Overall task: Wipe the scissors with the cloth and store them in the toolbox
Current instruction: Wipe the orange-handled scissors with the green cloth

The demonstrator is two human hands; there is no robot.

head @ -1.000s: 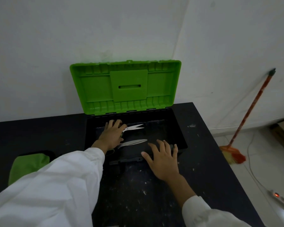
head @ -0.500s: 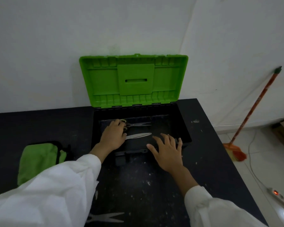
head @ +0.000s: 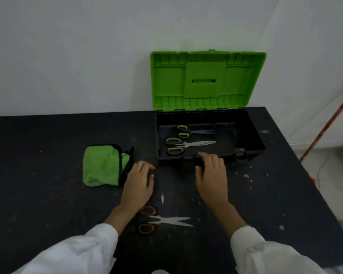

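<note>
Fingers (head: 207,157) of my right hand (head: 212,175) are loosely spread at the front rim of the toolbox (head: 251,139), holding nothing. Left hand (head: 139,180) is relaxed and empty, just beside the green cloth (head: 101,165). Two green-handled scissors (head: 188,144) lie inside the toolbox, lid up. Orange-handled scissors (head: 166,221), blades parted, lie on the speckled black table (head: 48,155) between my forearms. White walls; a broom handle (head: 329,125) leans at right.

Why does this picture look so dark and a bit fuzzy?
Head view: dim light leaves the black table murky; the left hand and right hand look soft-edged, slightly blurred; only the green toolbox lid and cloth stand out brightly.
</note>
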